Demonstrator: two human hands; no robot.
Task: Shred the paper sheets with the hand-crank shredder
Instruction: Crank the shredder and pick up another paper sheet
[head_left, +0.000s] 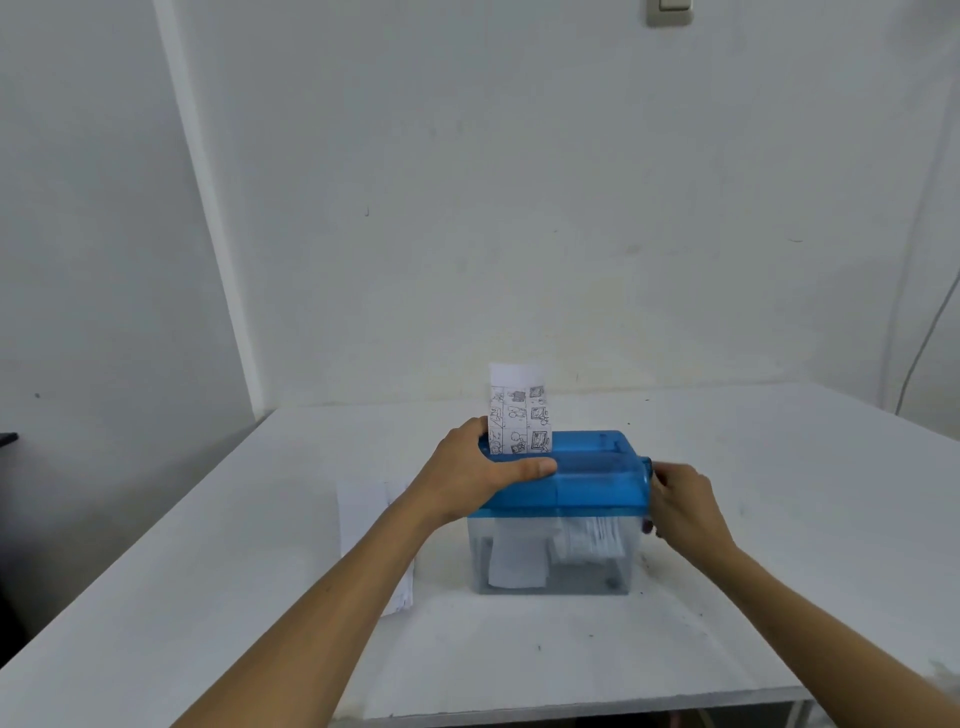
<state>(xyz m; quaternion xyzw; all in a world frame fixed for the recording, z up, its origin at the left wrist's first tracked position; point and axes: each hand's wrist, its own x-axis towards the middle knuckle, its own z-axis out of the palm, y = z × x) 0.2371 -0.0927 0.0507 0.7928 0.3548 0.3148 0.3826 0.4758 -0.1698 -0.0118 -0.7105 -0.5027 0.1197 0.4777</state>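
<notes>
The hand-crank shredder has a blue top on a clear bin and stands mid-table. A strip of paper printed with small drawings stands upright in the slot at the top's left end. My left hand grips that left end, thumb laid along the front edge beside the paper. My right hand is at the shredder's right side, fingers curled around the dark crank handle, which is mostly hidden. Shredded white paper hangs and lies inside the bin.
A stack of white paper sheets lies on the white table left of the shredder, partly under my left forearm. The table's front edge runs along the bottom. A white wall stands close behind, and a cable hangs at far right.
</notes>
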